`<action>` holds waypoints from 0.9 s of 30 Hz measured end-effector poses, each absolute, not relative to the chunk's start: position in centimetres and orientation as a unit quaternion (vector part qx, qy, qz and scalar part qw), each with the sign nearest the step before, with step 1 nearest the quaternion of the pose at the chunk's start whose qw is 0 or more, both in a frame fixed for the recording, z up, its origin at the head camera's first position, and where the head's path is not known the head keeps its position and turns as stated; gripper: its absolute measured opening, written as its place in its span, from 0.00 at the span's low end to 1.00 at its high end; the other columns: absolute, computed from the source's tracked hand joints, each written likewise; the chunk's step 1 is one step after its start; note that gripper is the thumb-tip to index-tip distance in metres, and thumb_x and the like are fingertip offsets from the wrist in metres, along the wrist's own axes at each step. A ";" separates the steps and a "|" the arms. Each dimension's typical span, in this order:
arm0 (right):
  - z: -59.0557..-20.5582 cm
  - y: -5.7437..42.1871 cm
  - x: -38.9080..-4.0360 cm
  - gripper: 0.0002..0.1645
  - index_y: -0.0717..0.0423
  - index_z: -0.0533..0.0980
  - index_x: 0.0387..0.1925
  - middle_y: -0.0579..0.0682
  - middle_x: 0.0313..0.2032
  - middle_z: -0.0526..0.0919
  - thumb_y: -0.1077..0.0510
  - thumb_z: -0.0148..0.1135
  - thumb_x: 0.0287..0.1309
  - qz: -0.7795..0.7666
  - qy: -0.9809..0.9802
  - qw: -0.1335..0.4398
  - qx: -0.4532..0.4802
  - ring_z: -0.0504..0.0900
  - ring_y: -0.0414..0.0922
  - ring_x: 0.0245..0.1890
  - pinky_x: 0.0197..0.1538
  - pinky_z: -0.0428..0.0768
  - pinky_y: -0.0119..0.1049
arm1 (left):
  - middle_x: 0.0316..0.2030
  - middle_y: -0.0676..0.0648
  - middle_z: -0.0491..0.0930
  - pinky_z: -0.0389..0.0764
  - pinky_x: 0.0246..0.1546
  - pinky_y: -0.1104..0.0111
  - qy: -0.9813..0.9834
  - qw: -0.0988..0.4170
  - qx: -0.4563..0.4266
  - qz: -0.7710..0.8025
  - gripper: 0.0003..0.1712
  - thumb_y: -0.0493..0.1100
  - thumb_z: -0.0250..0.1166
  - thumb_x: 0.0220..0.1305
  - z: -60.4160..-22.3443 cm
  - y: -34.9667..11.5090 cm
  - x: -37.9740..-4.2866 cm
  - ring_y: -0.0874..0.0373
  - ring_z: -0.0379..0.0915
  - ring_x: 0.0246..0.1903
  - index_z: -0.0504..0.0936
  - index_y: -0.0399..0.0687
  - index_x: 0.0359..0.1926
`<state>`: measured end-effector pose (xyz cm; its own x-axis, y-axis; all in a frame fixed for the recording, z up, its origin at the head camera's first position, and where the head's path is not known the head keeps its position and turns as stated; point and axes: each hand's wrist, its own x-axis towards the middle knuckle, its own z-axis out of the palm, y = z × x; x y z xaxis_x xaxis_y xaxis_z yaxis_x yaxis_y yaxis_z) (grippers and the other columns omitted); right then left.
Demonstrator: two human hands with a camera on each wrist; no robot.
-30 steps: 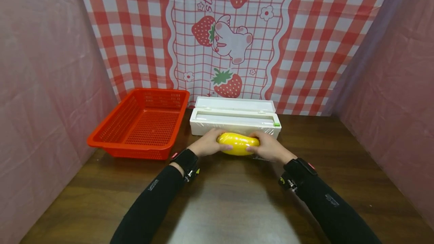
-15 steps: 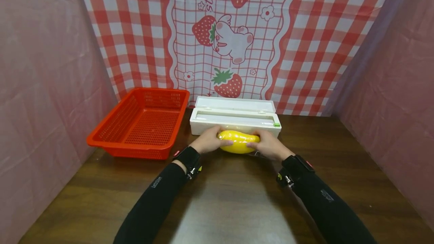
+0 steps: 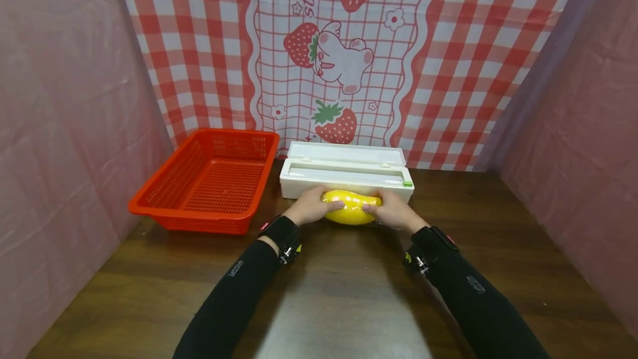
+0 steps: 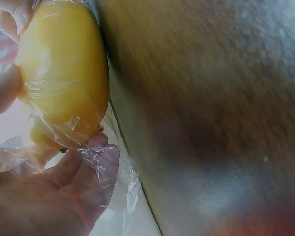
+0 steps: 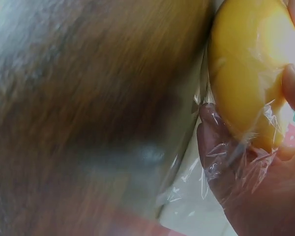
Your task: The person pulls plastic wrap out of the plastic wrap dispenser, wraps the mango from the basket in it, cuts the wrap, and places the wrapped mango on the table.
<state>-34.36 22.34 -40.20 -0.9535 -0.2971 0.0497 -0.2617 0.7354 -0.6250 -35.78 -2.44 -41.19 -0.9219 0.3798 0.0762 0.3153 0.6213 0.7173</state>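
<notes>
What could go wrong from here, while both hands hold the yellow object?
The clear film lies crumpled on the left hand and right hand, so it might cling and pull loose. The smooth yellow object could slip if one grip loosens. The open white box is close behind, so the hands might bump it.

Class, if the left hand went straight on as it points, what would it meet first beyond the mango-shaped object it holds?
Probably the white cling film dispenser, which lies ahead of the left hand, though the gap is unclear.
</notes>
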 end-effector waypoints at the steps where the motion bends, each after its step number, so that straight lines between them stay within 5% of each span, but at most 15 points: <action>1: -40.2 22.3 -34.3 0.28 0.68 0.71 0.59 0.61 0.47 0.78 0.50 0.62 0.69 -0.338 0.930 0.028 -0.143 0.76 0.53 0.43 0.47 0.76 0.44 | 0.55 0.42 0.79 0.73 0.55 0.57 0.900 0.042 0.192 0.390 0.36 0.60 0.64 0.68 -41.2 -2.4 -35.8 0.50 0.73 0.48 0.74 0.39 0.65; 7: -40.3 22.4 -34.3 0.28 0.67 0.69 0.56 0.62 0.47 0.76 0.48 0.61 0.69 -0.383 0.916 0.046 -0.111 0.76 0.54 0.43 0.46 0.78 0.42 | 0.54 0.42 0.79 0.72 0.56 0.56 0.898 0.052 0.187 0.396 0.37 0.63 0.60 0.70 -40.8 -2.3 -35.8 0.49 0.72 0.49 0.74 0.40 0.66; 18: -39.8 22.2 -34.8 0.26 0.69 0.74 0.56 0.58 0.44 0.77 0.49 0.59 0.72 -0.499 0.856 0.115 -0.069 0.77 0.50 0.40 0.50 0.82 0.48 | 0.35 0.44 0.76 0.73 0.38 0.62 0.900 0.055 0.198 0.384 0.31 0.63 0.55 0.74 -40.2 -2.1 -36.0 0.51 0.73 0.34 0.81 0.41 0.56; 27: -38.8 21.9 -34.5 0.28 0.70 0.73 0.53 0.56 0.42 0.74 0.47 0.59 0.71 -0.524 0.838 0.150 0.008 0.75 0.49 0.39 0.52 0.79 0.48 | 0.31 0.45 0.75 0.71 0.32 0.67 0.887 0.082 0.159 0.425 0.32 0.63 0.56 0.73 -39.5 -1.9 -35.7 0.53 0.71 0.30 0.83 0.39 0.54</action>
<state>-34.48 21.87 -38.79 -0.9549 -0.1437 -0.2598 0.1708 0.4499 -0.8766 -35.66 -1.93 -39.54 -0.9357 0.3526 -0.0099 0.2132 0.5876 0.7806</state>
